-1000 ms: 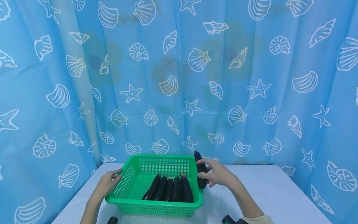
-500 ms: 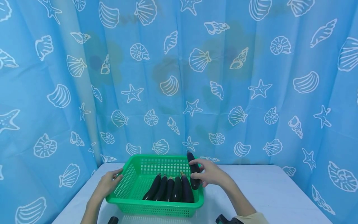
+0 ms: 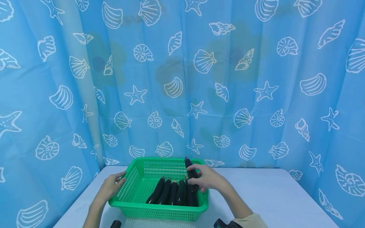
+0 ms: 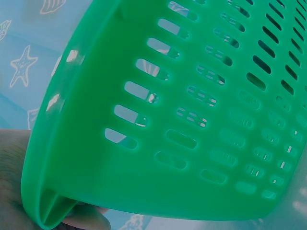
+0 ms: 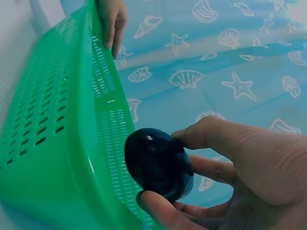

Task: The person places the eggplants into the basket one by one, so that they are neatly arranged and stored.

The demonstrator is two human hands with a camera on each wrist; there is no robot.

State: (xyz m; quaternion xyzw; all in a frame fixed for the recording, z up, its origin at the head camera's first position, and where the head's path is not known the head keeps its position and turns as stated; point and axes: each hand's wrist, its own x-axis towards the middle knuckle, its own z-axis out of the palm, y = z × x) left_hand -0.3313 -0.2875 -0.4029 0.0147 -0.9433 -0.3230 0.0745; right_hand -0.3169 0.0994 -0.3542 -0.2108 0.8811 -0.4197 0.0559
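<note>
A green slotted plastic basket (image 3: 159, 206) stands on the table with several dark eggplants (image 3: 172, 193) lying side by side in its right half. My left hand (image 3: 111, 186) grips the basket's left rim; in the left wrist view its fingers curl under the rim's edge. Between thumb and fingers, my right hand (image 3: 210, 178) pinches another eggplant (image 3: 188, 163), stem end pointing away. That eggplant is tilted over the right side of the basket and overlaps the rightmost one lying there. Its rounded, glossy end (image 5: 156, 163) faces the right wrist camera.
A white table (image 3: 251, 193) reaches out on both sides of the basket. Behind it hangs a blue curtain (image 3: 182, 72) printed with shells and starfish. Black wrist devices show near the bottom edge, one by the right sleeve (image 3: 251, 221).
My right hand has carried its eggplant leftward, from outside the basket's right rim to over the inside. My left hand stays on the left rim.
</note>
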